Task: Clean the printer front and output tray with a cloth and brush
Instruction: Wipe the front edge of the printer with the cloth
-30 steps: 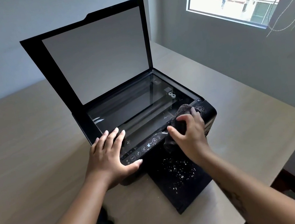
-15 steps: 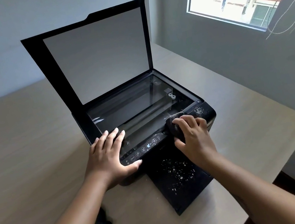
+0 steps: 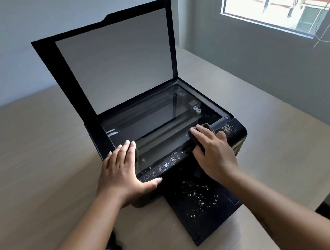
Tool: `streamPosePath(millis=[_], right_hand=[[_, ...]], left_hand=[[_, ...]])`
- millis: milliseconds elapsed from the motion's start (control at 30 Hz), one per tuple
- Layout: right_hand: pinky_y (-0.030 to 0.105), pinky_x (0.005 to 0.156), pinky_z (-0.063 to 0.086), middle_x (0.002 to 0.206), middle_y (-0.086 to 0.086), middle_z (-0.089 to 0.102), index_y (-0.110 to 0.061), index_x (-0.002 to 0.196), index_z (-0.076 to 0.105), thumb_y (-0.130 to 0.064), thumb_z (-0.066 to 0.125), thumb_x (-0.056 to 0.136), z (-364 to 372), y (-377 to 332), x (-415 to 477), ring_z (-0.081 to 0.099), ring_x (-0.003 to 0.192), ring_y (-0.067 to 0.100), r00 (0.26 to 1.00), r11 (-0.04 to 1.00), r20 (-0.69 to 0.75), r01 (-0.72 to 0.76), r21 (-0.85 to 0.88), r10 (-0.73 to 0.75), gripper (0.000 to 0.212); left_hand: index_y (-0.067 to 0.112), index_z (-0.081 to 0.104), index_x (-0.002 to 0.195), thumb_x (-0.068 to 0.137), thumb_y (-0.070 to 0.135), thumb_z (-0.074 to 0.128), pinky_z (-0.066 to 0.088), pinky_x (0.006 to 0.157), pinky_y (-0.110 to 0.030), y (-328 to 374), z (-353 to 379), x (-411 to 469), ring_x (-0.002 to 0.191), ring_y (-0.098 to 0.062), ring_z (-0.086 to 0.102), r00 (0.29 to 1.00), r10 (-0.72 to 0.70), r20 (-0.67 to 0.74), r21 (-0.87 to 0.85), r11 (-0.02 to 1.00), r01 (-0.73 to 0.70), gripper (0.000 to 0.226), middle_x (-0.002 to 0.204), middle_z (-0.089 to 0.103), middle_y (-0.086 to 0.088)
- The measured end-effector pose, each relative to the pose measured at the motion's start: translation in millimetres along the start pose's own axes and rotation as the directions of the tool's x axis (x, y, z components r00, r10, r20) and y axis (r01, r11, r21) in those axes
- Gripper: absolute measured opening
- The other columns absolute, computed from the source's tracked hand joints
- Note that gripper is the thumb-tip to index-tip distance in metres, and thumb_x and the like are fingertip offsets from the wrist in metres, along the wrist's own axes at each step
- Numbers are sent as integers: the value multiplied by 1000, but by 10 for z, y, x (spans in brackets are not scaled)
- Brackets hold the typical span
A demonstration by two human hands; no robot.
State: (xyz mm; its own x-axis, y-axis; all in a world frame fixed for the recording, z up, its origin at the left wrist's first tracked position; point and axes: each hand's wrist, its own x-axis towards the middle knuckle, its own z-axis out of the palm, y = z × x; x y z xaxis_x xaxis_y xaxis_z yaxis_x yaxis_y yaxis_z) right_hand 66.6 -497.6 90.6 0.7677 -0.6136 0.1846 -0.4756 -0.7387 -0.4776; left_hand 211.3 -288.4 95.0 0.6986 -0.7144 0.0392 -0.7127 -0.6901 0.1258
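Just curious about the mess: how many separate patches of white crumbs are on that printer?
2: one scattered over the output tray in front, one on the printer's front right corner beside the cloth. More may hide under the right hand.

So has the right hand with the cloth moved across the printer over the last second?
Yes. The right hand slid the cloth leftward from the speckled front right corner toward the control panel.

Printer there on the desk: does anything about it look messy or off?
Yes. Pale crumbs are scattered over the black output tray, and more specks dust the printer's front right corner, beside the dark cloth under the right hand. The scanner lid stands open; the left hand rests on the front left corner.
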Motion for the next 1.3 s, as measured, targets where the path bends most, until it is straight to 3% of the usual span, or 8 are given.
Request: streamPosePath(millis=[167, 300, 433, 633, 833, 1067, 1200, 1300], right_hand=[[36, 95, 46, 143, -23, 44, -38, 135, 49, -21, 49, 87, -180, 375, 120, 47, 117, 22, 941, 960, 192, 274, 59, -280, 51], [36, 88, 49, 147, -20, 40, -35, 138, 44, -26, 47, 89, -114, 22, 114, 46, 117, 20, 990, 998, 130, 56, 29, -60, 50], [35, 87, 50, 148, -25, 36, -38, 138, 43, -28, 48, 88, -78, -38, 36, 48, 115, 17, 932, 960, 228, 274, 59, -280, 51], [34, 80, 50, 147, -20, 40, -34, 139, 44, -25, 49, 89, -85, 79, 121, 51, 111, 20, 974, 986, 153, 165, 29, -168, 51], [37, 78, 55, 142, -26, 41, -40, 135, 46, -25, 50, 86, -159, 250, 182, 52, 111, 16, 881, 914, 245, 396, 84, -404, 52], [38, 78, 56, 138, -9, 48, -24, 135, 51, -17, 56, 82, 54, 146, -193, 55, 109, 25, 943, 950, 130, 292, 113, -306, 54], [38, 58, 55, 129, -15, 49, -33, 131, 51, -19, 60, 81, -96, 294, -77, 55, 99, 21, 932, 938, 133, 345, -36, -338, 52], [39, 78, 55, 129, -11, 52, -24, 128, 56, -11, 59, 81, 4, 108, -182, 56, 106, 22, 973, 968, 62, 215, 129, -224, 49]], left_hand=[[20, 4, 155, 53, 97, 25, 0, 121, -36, 23, 4, 5, 149, -14, 1, 1000, -21, 13, 49, 999, 20, 130, 163, 2, 5], [19, 0, 155, 50, 100, 23, -2, 121, -36, 57, -6, 28, 149, -15, -2, 997, -60, 52, 60, 997, 57, 135, 163, -3, 4], [19, -4, 155, 47, 103, 17, -4, 121, -35, 108, -36, 23, 149, -14, -5, 994, -94, 58, 91, 992, 89, 138, 163, -6, 4], [20, -4, 155, 53, 99, 26, -5, 121, -33, 122, -43, 4, 149, -10, -7, 993, -105, 53, 91, 991, 100, 132, 163, -7, 7], [20, -3, 155, 54, 98, 26, -1, 121, -35, 130, -41, 17, 149, -11, -6, 992, -110, 62, 97, 990, 104, 131, 163, -5, 7], [19, 1, 155, 53, 97, 29, -1, 121, -36, 154, -66, 7, 149, -12, -2, 991, -119, 58, 81, 990, 114, 132, 163, -1, 6], [19, 1, 155, 52, 98, 26, 0, 121, -36, 147, -64, 15, 149, -13, -2, 992, -114, 56, 91, 990, 108, 132, 163, -1, 6], [18, 2, 155, 53, 98, 27, 0, 121, -35, 137, -54, 14, 149, -14, -2, 994, -105, 43, 84, 991, 101, 132, 163, -1, 5]])
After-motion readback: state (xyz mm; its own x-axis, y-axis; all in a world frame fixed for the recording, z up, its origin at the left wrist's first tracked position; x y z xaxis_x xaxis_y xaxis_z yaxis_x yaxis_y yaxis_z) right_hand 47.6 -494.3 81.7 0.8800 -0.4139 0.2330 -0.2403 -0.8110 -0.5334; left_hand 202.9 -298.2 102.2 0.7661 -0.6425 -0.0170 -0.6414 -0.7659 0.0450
